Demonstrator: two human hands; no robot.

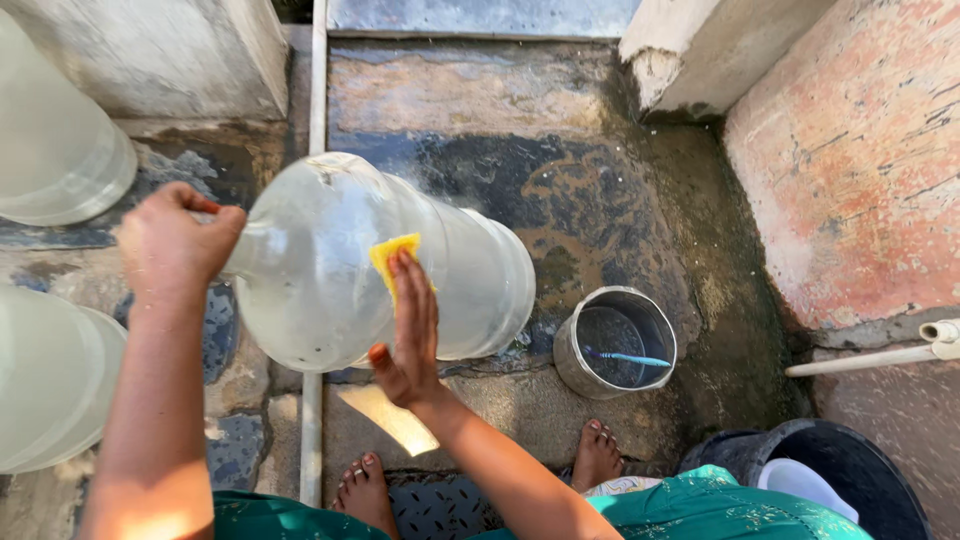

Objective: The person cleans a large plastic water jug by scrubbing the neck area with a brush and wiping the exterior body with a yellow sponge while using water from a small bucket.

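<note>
A large clear plastic water jug (330,270) lies tipped on its side above the wet stone floor. My left hand (172,240) grips its neck at the left end. Flat against the jug's curved wall, my right hand (410,335) presses a small yellow sponge (393,257) with its fingers stretched out. The jug's base points to the right.
Two more clear jugs stand at the left edge (55,150) (45,380). A steel pot (615,340) with water and a blue brush sits right of the jug. A dark tub (820,465) is at the lower right, a white pipe (880,355) beyond it. My bare feet (365,490) stand below.
</note>
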